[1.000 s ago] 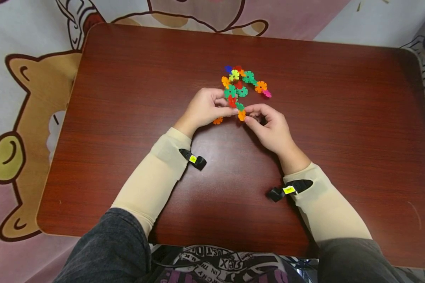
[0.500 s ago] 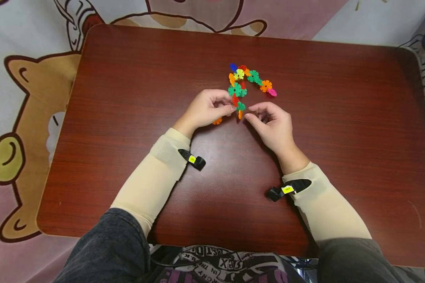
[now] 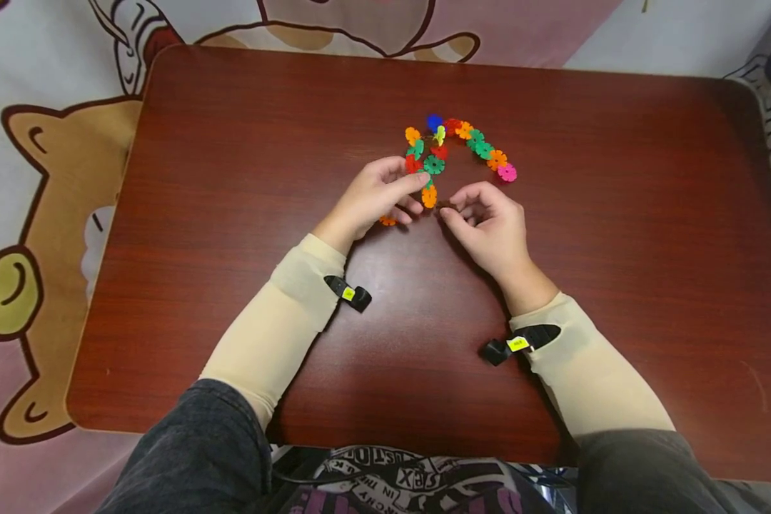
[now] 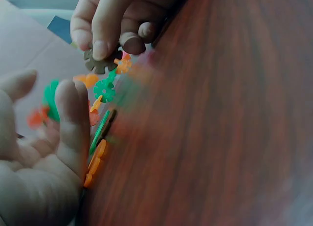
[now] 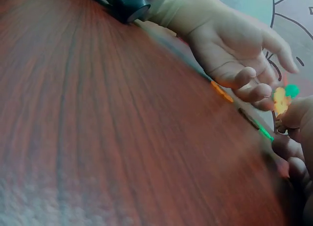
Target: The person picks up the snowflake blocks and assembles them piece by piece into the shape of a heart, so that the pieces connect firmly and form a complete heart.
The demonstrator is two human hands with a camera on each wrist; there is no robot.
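Observation:
My left hand holds a chain of flower-shaped interlocking discs, thumb over a green and red part. The chain has green, red, orange and yellow discs, and an orange disc is at its near end. From a blue disc it curves right to a pink disc. My right hand, just right of the orange end, pinches a brown disc between thumb and fingers, apart from the chain in the head view. Seen from the right wrist, my right hand partly covers the chain.
A loose orange disc lies on the brown wooden table, partly hidden under my left hand in the head view. Beside it are a loose brown disc and a green disc. A cartoon-print cloth surrounds the table.
The chain has turned in my left hand, its pink end shifting right and slightly nearer. My right fingers have moved off the orange disc and now pinch the brown one.

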